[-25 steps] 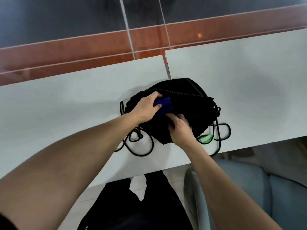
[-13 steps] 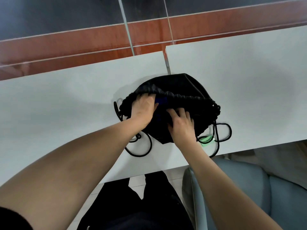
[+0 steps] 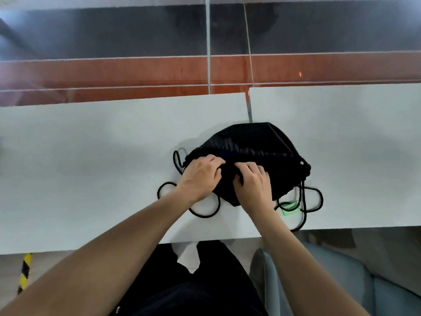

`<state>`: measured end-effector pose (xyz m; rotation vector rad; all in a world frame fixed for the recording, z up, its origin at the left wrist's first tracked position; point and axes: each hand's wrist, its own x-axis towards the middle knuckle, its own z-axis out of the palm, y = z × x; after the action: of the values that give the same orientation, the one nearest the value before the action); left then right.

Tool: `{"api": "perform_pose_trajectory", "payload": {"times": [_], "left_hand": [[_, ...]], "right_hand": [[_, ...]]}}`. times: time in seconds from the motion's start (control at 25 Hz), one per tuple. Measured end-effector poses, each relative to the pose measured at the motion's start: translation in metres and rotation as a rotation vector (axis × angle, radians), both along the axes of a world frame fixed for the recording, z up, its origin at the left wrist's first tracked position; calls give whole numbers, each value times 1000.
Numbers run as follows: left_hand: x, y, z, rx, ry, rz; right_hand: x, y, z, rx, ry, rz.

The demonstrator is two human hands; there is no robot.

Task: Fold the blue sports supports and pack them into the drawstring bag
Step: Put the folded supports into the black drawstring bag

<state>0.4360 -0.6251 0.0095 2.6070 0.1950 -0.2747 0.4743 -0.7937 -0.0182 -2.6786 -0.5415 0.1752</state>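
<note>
A black drawstring bag (image 3: 252,144) lies on the white table (image 3: 91,167), its gathered mouth towards me. My left hand (image 3: 201,176) grips the left part of the bag's mouth with curled fingers. My right hand (image 3: 254,185) pinches the mouth fabric just to the right of it. Only a thin dark blue sliver of a sports support (image 3: 227,153) shows inside the opening; the rest is hidden in the bag. Black cords (image 3: 205,213) loop on the table on both sides of the bag.
A small green tag (image 3: 290,207) lies among the cords at the bag's right. A second white table (image 3: 341,133) joins on the right, with a narrow gap between them. A grey-blue chair (image 3: 319,281) stands at lower right. A yellow-black striped post (image 3: 25,272) shows at lower left.
The blue support, plainly visible in my left hand a second ago, has gone into the bag. Both hands have moved onto the bag's mouth and drawn the fabric together.
</note>
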Motion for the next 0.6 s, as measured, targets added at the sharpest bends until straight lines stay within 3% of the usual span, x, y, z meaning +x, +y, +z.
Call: {"api": "perform_pose_trajectory", "payload": {"times": [0.36,0.6], "left_hand": [[-129,69,65,90,-232,208],[-249,151,86,139,-293,389]], "right_hand": [[-63,83,59,165,-31,104],[-158,184,80,230,-87,238]]}}
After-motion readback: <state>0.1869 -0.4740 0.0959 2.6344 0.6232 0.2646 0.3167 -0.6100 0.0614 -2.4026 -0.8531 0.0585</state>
